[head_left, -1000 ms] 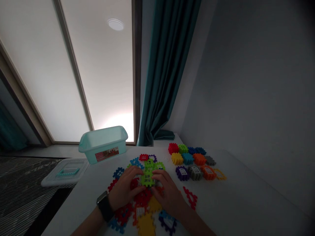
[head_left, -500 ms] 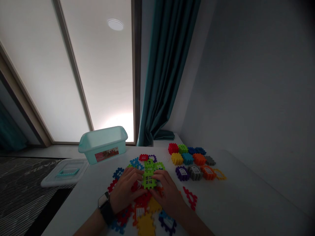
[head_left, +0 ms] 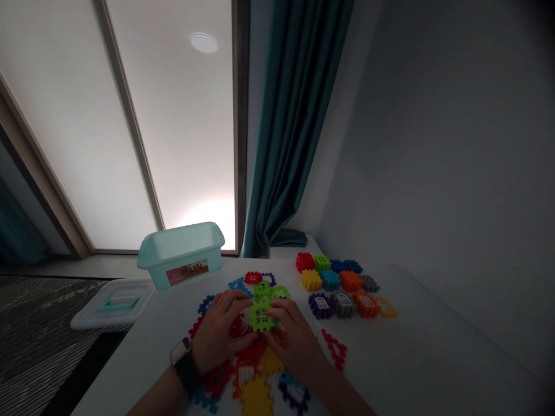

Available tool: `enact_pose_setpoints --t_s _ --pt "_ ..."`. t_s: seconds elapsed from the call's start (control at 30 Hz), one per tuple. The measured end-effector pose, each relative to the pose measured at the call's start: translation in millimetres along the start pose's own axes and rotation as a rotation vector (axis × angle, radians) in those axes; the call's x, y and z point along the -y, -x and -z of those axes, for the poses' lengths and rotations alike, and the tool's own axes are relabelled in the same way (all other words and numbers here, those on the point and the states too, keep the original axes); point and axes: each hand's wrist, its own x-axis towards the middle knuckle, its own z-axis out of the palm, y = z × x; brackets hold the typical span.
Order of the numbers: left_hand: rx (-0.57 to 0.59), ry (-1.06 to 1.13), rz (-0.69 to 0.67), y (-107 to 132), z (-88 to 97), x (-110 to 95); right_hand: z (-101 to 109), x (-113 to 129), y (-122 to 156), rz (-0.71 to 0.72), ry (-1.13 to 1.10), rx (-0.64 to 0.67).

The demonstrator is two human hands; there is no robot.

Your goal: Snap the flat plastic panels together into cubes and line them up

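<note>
Between my hands is a lime-green interlocking building block [head_left: 262, 318] with a window grid and notched edges, above a pile of flat pieces. My left hand [head_left: 220, 328], with a watch on its wrist, has its fingers and thumb curled at the block's left side. On the opposite side, the fingers and thumb of my right hand [head_left: 293, 340] pinch its right edge. Another green piece [head_left: 262, 288] shows just beyond the block. Under and around my hands lie red pieces, a yellow piece [head_left: 256, 397] and a purple window-frame piece [head_left: 295, 394].
Sorted stacks of blocks, among them an orange stack [head_left: 351, 281], stand at the right. A pink-red triangular piece [head_left: 335, 350] lies right of my right hand. At the back left are a mint plastic bin [head_left: 182, 254] and its clear lid [head_left: 113, 305]. A teal curtain [head_left: 290, 127] hangs behind.
My left hand's fingers have shifted slightly at the green block's left side. The block and my right hand stay almost in place.
</note>
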Motion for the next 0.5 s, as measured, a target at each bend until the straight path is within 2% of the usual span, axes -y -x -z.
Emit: enact_pose_setpoints --t_s 0.23,0.5 --pt "-0.036 -0.036 -0.032 -1 -0.5 0 2 3 0 -0.029 0.01 0.012" --pt "-0.002 -0.12 -0.076 -11 0.5 -2 8 0 -3 -0.021 0.022 -0.014"
